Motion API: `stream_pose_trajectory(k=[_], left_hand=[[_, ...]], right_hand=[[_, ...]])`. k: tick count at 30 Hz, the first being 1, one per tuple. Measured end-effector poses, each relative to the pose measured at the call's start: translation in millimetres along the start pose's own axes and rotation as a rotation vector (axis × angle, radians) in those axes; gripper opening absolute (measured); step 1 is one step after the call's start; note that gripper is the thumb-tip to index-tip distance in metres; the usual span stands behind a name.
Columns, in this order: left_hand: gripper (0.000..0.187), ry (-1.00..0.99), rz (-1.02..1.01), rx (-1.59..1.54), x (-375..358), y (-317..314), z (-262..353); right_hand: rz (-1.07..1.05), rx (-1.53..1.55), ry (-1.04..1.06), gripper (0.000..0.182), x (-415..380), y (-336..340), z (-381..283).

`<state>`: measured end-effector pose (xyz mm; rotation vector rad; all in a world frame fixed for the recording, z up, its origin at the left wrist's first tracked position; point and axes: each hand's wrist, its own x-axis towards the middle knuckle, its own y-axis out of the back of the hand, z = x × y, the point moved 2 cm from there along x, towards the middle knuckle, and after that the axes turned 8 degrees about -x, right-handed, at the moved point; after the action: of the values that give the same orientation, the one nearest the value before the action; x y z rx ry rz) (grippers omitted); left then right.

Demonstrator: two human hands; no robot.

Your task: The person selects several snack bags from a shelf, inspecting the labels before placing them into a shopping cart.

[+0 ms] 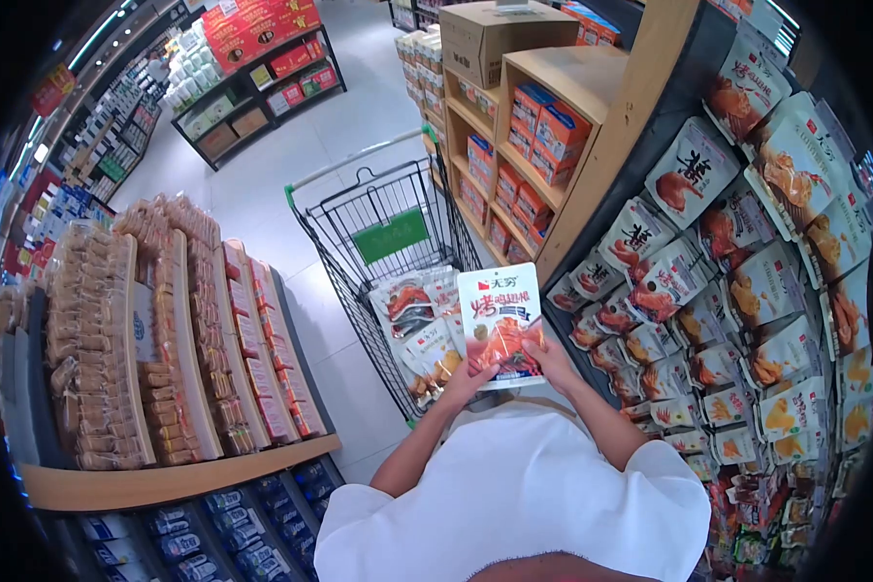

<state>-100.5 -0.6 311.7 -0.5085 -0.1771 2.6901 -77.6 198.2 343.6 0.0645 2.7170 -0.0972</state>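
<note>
I hold a white snack packet [500,315] with red lettering and a picture of roasted meat upright in front of me, over the near end of a shopping cart [378,209]. My left hand [468,376] grips its lower left corner and my right hand [551,357] grips its lower right edge. Several similar packets [419,325] lie in the cart's basket just behind and left of it.
A rack to my right hangs full of snack packets [747,291]. Wooden shelves [543,116] with orange boxes stand beyond the cart, a cardboard box [490,34] on top. A display of wrapped pastries [165,330] is on my left. The floor aisle [281,165] runs ahead.
</note>
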Motion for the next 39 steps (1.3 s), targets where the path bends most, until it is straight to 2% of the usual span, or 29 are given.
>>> stream_pose_trajectory(k=[1, 2, 3, 4, 5, 6, 8, 12, 16, 20, 21, 24, 25, 28, 29, 32, 35, 36, 38, 39], left_hand=[[0.047, -0.029, 0.037, 0.012, -1, 1, -1], [0.051, -0.151, 0.047, -0.142, 4, 1, -13], [0.052, -0.171, 0.063, -0.076, 6, 6, -17], [0.048, -0.102, 0.087, -0.022, 5, 10, -24], [0.042, -0.095, 0.067, -0.120, -1, 5, -8], [0.039, 0.002, 0.061, -0.075, 10, 18, -43], [0.039, -0.037, 0.107, 0.016, 7, 19, -35], [0.042, -0.118, 0.044, -0.084, -1, 13, -1], [0.046, -0.172, 0.042, -0.107, 3, 18, -12], [0.040, -0.040, 0.091, 0.082, 1, 27, -19], [0.034, 0.036, 0.127, 0.211, -1, 30, -20], [0.029, -0.069, 0.193, 0.094, -9, 31, -28], [0.027, -0.044, 0.211, 0.034, -14, 32, -32], [0.031, 0.173, 0.285, 0.191, -8, 74, -101], [0.034, 0.205, 0.350, 0.077, -8, 84, -102], [0.035, 0.004, 0.539, -0.077, -5, 106, -95], [0.034, 0.036, 0.560, -0.038, 29, 147, -135], [0.033, 0.158, 0.521, 0.017, 39, 153, -132], [0.031, 0.230, 0.441, 0.115, 70, 165, -145], [0.030, 0.191, 0.386, 0.079, 87, 169, -154]], right_hand=[[0.009, 0.021, 0.021, 0.035, 2, -4, 3], [0.003, 0.016, 0.027, 0.035, -2, -11, -5], [-0.031, 0.016, -0.002, 0.037, 0, -12, 0], [0.004, -0.037, -0.026, 0.037, 1, -14, 0], [-0.006, -0.045, -0.035, 0.037, 8, -12, 12], [-0.021, -0.033, -0.013, 0.040, 8, -17, 7], [0.014, -0.144, -0.030, 0.040, 11, -19, 2], [0.027, -0.146, 0.021, 0.040, 16, -25, 1], [0.017, -0.152, 0.032, 0.039, 20, -30, 5], [0.060, -0.210, 0.013, 0.035, 26, -38, 19], [0.077, -0.265, 0.005, 0.035, 32, -38, 31], [-0.006, -0.388, -0.082, 0.037, 35, -38, 50], [-0.078, -0.414, -0.104, 0.034, 38, -32, 68], [-0.134, -0.270, -0.298, 0.029, 27, -18, 75], [-0.115, -0.302, -0.306, 0.025, 26, -6, 83], [-0.029, -0.283, -0.299, 0.024, 14, 32, 103], [0.073, -0.330, -0.212, 0.025, -9, 74, 128], [0.106, -0.355, -0.217, 0.026, -21, 92, 148], [0.178, -0.404, -0.226, 0.026, -45, 129, 197], [0.234, -0.412, -0.326, 0.025, -64, 144, 216]])
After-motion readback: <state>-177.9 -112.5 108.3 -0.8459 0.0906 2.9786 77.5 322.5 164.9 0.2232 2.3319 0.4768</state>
